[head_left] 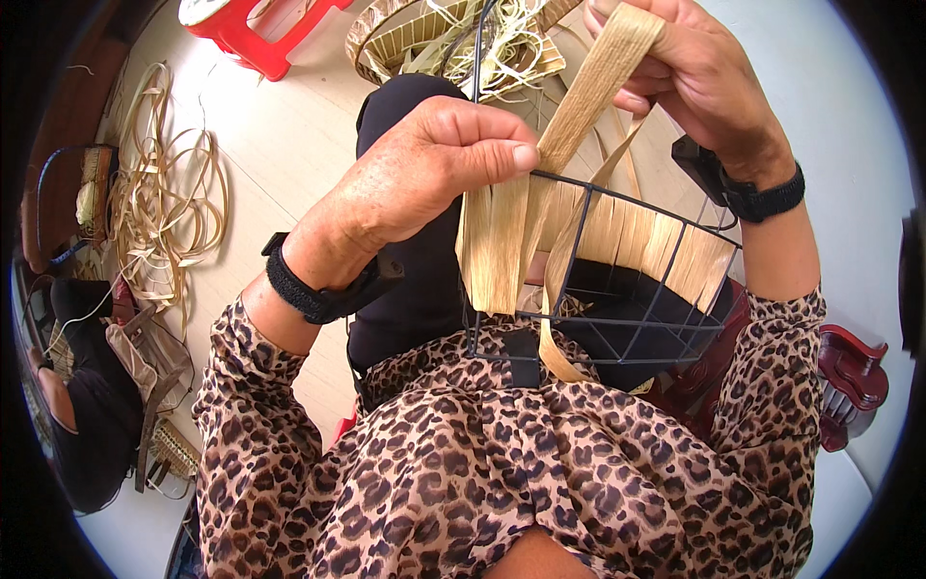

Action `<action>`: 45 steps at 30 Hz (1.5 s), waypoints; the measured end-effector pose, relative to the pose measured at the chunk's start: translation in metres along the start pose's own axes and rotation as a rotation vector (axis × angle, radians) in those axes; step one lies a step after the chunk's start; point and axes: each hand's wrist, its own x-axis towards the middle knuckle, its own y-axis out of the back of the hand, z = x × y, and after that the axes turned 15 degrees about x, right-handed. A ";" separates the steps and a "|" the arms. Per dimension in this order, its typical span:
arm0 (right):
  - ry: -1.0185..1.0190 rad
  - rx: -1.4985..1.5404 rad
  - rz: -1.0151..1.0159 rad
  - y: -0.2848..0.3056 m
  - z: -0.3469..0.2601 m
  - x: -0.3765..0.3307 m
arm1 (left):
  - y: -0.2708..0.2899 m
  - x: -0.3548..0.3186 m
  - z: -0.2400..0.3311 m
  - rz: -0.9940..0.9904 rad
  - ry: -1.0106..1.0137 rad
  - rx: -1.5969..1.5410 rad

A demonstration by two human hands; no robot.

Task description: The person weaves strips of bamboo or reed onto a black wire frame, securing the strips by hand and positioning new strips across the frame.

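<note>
A black wire basket frame [644, 340] rests on my lap, with flat tan strips [666, 241] looped side by side over its far rim. My left hand [453, 145] is closed at the rim's left corner, thumb pressed on the strips there. Higher up to the right, my right hand [690, 68] pinches a wide tan strip [603, 82], which runs taut from the rim by my left thumb up to my right fingers. A narrower loose tail of strip hangs down through the frame to my shirt.
Beyond my knee a woven basket [386, 43] holds pale shredded strips [492, 48]. A red stool [253, 39] stands at the far left. Coiled tan strips [174, 203] lie on the floor at left, near another person's dark clothing [92, 405]. Carved dark-red wood [851, 381] is at right.
</note>
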 end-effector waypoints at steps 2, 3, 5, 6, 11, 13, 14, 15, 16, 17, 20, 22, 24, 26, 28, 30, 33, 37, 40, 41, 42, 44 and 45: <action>0.020 -0.060 -0.057 0.009 0.003 -0.001 | 0.000 0.003 -0.002 -0.001 0.014 -0.004; 0.024 -0.060 -0.058 0.004 0.005 -0.004 | 0.000 0.003 -0.003 0.008 0.031 -0.007; 0.188 -0.247 0.034 -0.009 0.010 -0.013 | 0.001 0.003 -0.003 -0.001 0.030 -0.003; 0.193 -0.249 0.038 -0.009 0.007 -0.013 | 0.001 0.004 -0.003 -0.011 0.030 -0.003; 0.502 -0.793 -0.193 -0.001 -0.009 -0.016 | 0.005 0.006 -0.007 -0.054 -0.025 -0.002; 0.457 -0.767 -0.147 0.004 -0.005 -0.018 | 0.006 0.007 -0.008 -0.050 -0.027 -0.004; 0.388 -0.592 -0.064 0.007 0.003 -0.019 | 0.008 0.008 -0.008 -0.044 -0.026 -0.014; 0.320 -0.416 0.020 0.009 0.013 -0.020 | 0.009 0.009 -0.008 -0.043 -0.026 -0.021; 0.250 -0.238 0.102 0.009 0.017 -0.020 | 0.009 0.008 -0.006 -0.047 -0.027 -0.020; 0.270 -0.223 0.091 0.008 0.017 -0.018 | 0.008 0.007 -0.004 -0.081 -0.017 -0.024; 0.228 -0.202 0.008 0.022 0.017 -0.011 | 0.009 0.008 -0.002 -0.116 0.029 -0.039; 0.208 -0.122 -0.010 0.033 0.015 -0.001 | 0.012 0.015 -0.003 -0.085 0.080 0.020; 0.196 -0.048 -0.026 0.035 0.014 0.003 | 0.011 0.020 -0.006 -0.066 0.086 0.031; 0.132 -0.186 0.043 0.021 0.008 0.004 | 0.010 0.021 -0.009 -0.050 0.084 0.044; 0.140 -0.210 0.054 0.004 0.004 0.005 | 0.008 0.021 -0.012 -0.039 0.072 -0.003; 0.152 -0.235 0.066 0.000 0.000 0.008 | 0.004 0.022 -0.008 -0.034 0.066 -0.018; 0.122 -0.339 -0.110 0.003 -0.003 0.016 | 0.005 0.023 -0.012 -0.040 0.067 -0.031; 0.180 -0.431 -0.033 -0.010 -0.004 0.004 | 0.005 0.021 -0.015 -0.021 0.079 -0.006; 0.185 -0.389 0.001 -0.003 -0.001 -0.001 | 0.006 0.022 -0.013 -0.031 0.067 0.029; 0.340 -0.516 -0.047 0.004 0.004 0.003 | 0.005 0.022 -0.011 -0.038 0.063 0.030; 0.414 -0.579 -0.076 0.002 0.003 0.003 | 0.005 0.021 -0.010 -0.017 0.075 0.037; 0.533 -0.838 -0.077 -0.013 -0.005 -0.001 | 0.006 0.020 -0.011 0.002 0.086 0.044; 0.553 -0.943 -0.059 -0.018 -0.009 -0.002 | 0.007 0.020 -0.011 0.006 0.058 0.097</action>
